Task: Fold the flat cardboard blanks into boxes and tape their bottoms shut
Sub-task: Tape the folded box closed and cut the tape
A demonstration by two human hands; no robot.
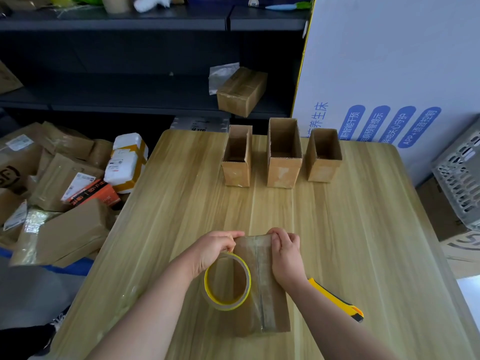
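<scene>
Table (pixel 181 190): 3 boxes (pixel 284 157) upright; L hand (pixel 217 249) pinches tape (pixel 226 305), R hand (pixel 287 257) grips 4th box (pixel 274 307).

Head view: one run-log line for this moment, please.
step: taping bottom; left hand: holds tape roll; right hand: grips cardboard box far end

A pale wooden table (pixel 363 229) fills the foreground. Behind it runs a dark shelf unit (pixel 117 22). On its lower shelf a sealed brown parcel (pixel 241 92) sits tilted, with a crumpled clear plastic sheet (pixel 220 76) touching its upper left corner. At the far right corner of the table stands a big white carton (pixel 389 61) printed with blue labels. A grey perforated crate (pixel 459 185) shows at the right edge. On the floor to the left lies a heap of parcels (pixel 52 229), among them a white foam box (pixel 127 159) bound with yellow tape and, near it, an orange-and-black carton (pixel 93 193).
</scene>
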